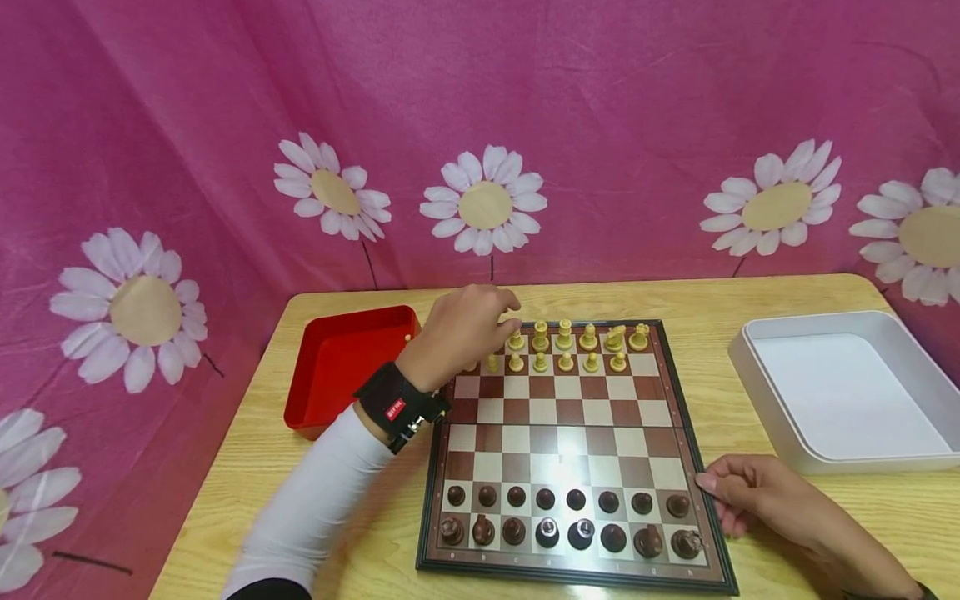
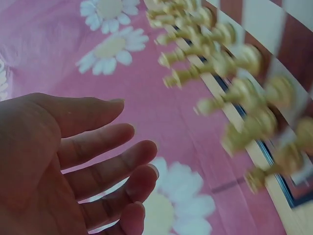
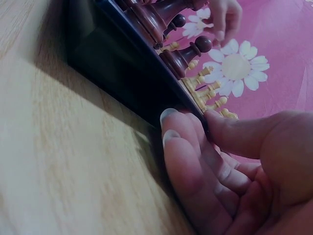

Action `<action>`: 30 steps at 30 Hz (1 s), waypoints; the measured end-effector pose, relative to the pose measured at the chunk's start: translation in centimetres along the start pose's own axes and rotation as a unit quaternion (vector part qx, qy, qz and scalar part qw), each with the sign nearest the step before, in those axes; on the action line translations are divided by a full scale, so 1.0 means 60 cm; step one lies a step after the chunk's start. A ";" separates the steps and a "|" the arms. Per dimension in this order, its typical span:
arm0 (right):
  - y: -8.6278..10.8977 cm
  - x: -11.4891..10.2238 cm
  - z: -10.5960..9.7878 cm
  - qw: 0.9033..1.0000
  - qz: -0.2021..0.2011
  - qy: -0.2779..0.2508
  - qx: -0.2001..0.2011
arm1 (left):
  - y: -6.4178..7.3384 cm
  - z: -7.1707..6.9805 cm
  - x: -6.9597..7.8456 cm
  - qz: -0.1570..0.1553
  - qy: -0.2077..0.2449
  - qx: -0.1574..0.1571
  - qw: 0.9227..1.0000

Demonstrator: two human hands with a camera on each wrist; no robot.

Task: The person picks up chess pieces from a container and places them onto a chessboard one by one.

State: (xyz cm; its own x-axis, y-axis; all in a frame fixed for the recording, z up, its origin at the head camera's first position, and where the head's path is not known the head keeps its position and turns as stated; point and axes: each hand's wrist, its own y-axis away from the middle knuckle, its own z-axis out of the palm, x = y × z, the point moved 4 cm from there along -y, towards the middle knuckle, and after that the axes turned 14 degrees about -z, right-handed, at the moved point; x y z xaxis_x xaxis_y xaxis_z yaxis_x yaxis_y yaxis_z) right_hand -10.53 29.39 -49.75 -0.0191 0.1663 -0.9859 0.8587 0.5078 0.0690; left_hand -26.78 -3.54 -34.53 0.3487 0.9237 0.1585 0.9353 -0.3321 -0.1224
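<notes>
A brown-and-cream chessboard lies on the table. Cream chess pieces stand in two rows along its far side, dark brown ones in two rows along the near side. Over the far left corner hovers my left hand, fingers loosely spread and holding nothing in the left wrist view; it hides some cream pieces in the head view. My right hand grips the board's right edge near the front. In the right wrist view its thumb lies on the rim and its curled fingers touch the side.
Left of the board sits a red tray; a small yellowish thing shows at its right side, partly hidden by my left hand. A white tray stands on the right. Behind the wooden table hangs a pink flowered cloth.
</notes>
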 end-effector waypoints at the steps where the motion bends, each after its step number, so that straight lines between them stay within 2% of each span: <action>1: 0.000 0.000 0.000 1.000 -0.003 0.001 -0.001 | 0.002 -0.002 -0.010 -0.006 0.003 0.000 1.000; 8: -0.002 -0.002 -0.003 1.000 -0.014 -0.001 -0.005 | 0.012 -0.016 -0.070 -0.044 0.014 0.012 0.999; 17: -0.003 -0.004 -0.003 1.000 0.000 0.001 0.002 | 0.025 -0.033 -0.133 -0.087 0.013 0.035 0.996; 22: -0.003 -0.005 -0.002 1.000 0.003 0.000 0.003 | 0.028 -0.033 -0.166 -0.121 0.001 0.023 0.992; 30: 0.000 -0.003 0.000 1.000 0.004 -0.003 0.004 | 0.026 -0.022 -0.210 -0.154 -0.010 0.014 0.988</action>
State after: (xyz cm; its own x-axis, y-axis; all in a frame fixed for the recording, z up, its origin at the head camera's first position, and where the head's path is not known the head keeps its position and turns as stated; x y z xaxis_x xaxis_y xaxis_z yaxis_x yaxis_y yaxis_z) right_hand -10.52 29.38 -49.60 -0.0094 0.1656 -0.9861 0.8630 0.4995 0.0757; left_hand -29.62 -15.98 -35.42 0.0462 0.9840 0.1722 0.9947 -0.0294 -0.0987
